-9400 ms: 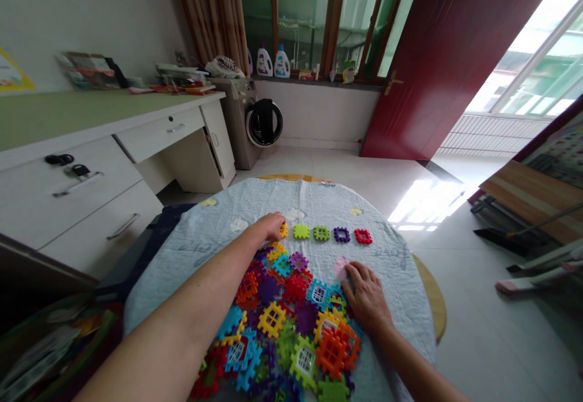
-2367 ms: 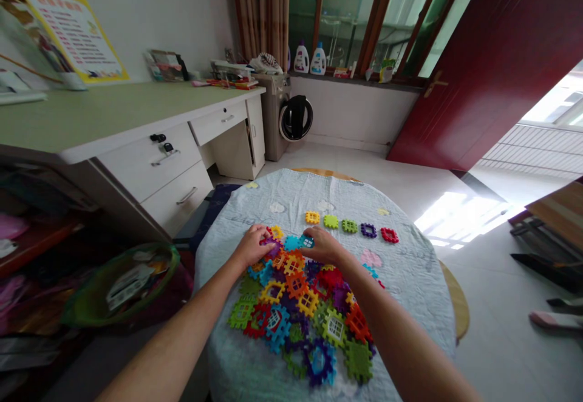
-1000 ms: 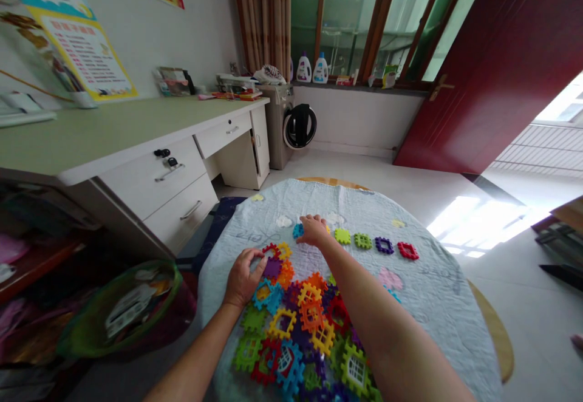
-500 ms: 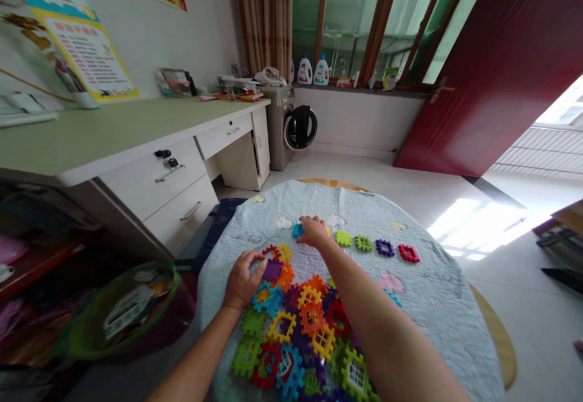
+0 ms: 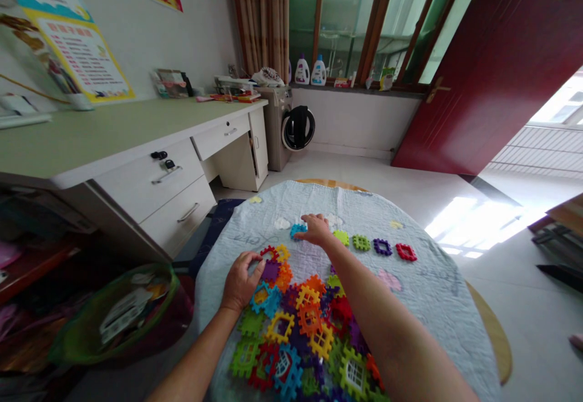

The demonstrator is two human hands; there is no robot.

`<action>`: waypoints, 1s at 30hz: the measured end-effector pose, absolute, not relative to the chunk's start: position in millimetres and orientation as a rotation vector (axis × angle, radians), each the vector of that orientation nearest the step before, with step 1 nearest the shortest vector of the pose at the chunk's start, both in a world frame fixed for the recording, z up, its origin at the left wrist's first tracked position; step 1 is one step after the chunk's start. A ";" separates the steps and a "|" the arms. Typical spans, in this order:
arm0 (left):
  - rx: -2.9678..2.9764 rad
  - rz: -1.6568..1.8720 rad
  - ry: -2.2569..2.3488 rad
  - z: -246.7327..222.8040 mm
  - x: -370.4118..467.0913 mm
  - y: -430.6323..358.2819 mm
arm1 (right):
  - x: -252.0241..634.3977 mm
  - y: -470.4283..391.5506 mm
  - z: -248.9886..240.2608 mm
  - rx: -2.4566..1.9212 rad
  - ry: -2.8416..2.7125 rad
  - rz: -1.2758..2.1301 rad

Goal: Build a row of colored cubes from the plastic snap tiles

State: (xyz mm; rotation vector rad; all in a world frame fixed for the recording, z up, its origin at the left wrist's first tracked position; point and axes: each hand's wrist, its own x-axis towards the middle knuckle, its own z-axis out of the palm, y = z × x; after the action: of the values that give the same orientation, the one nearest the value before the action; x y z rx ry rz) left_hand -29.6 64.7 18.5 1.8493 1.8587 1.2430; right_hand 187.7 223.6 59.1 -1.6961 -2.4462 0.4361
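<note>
The right hand (image 5: 315, 230) is low over the desk (image 5: 492, 332), at a blue piece (image 5: 296, 231); thumb and forefinger stand apart on either side of it, and one cannot tell whether the piece is gripped. The left hand (image 5: 241, 279) is loosely curved, thumb and forefinger parted, at the pile's left edge, beside a purple piece (image 5: 271, 269).

The blue piece lies on the pale cloth (image 5: 432, 305), at the left end of a row; beyond the right hand come a lime piece (image 5: 341, 238), a green piece (image 5: 361, 243), a dark purple frame (image 5: 382, 246) and a red frame (image 5: 405, 252), well apart from one another. The pile (image 5: 314, 305), toothed and many-coloured, lies nearer the person, partly under the right forearm.

To the left are a basket (image 5: 75, 323) and a drawer unit (image 5: 136, 116). Farther off, a washer (image 5: 277, 129) has its round door open, near two bottles (image 5: 318, 71) on the sill (image 5: 350, 88).
</note>
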 end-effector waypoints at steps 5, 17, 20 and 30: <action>1.842 1.265 1.861 18.1 -29.9 64.4 | 172.8 213.1 48.7 -1.664 -2.546 0.393; 1.838 1.252 1.849 16.7 -30.7 65.0 | 188.6 208.7 65.2 -1.667 -2.463 0.391; 1.841 1.240 1.848 15.0 -31.3 64.5 | 225.7 191.1 76.0 -1.622 -2.344 0.369; 1.940 1.241 1.879 4.7 -33.2 71.1 | 437.7 73.4 34.4 -1.642 -1.885 0.174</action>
State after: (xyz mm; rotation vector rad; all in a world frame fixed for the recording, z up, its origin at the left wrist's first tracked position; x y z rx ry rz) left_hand -33.2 71.1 4.7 1.9402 1.8794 1.2412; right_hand 437.7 73.4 34.4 -1.6420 -1.8855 0.1742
